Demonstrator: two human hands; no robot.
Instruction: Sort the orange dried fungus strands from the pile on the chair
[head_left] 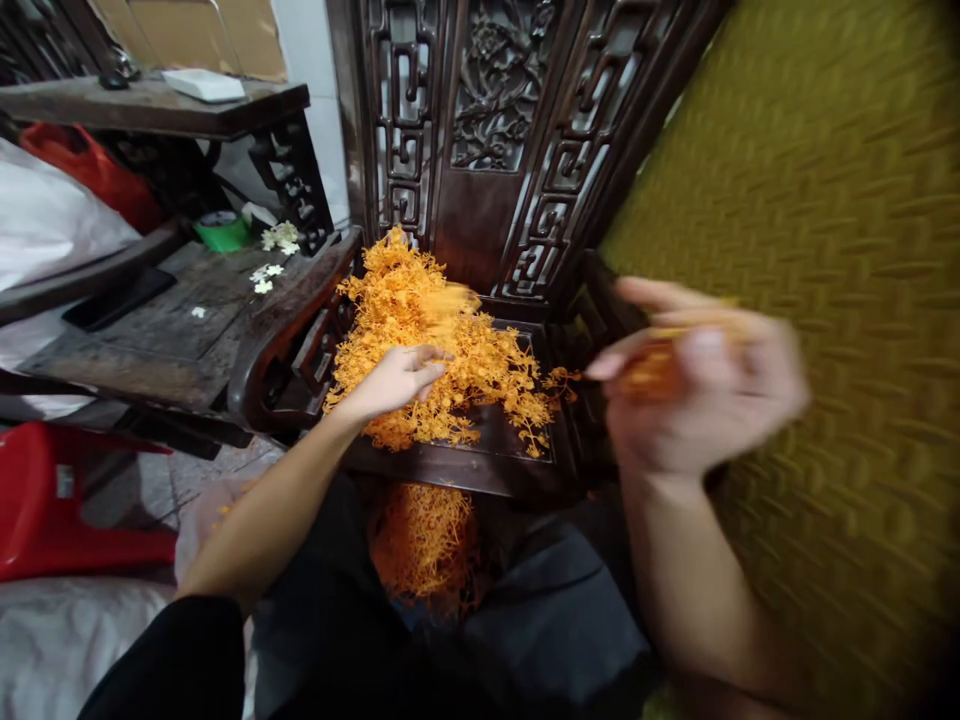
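A heap of small orange plastic branching pieces (465, 360) covers the seat of a dark carved wooden chair (480, 220). My left hand (401, 380) reaches over the front of the heap, thumb and fingers apart, and nothing shows between them. Just above it, an orange piece is smeared by motion. Raised at the right and blurred, my right hand (697, 380) curls around some orange plastic pieces. Below the seat edge, between my knees, more pieces fill a container (424, 540) whose sides are mostly hidden.
To the left stands a wooden side table (150, 320) with a green tape roll (223, 232), pale small pieces (279, 238) and a dark flat object (120, 298). A red plastic stool (75, 500) is at lower left. A yellow-brown woven surface (810, 200) rises at right.
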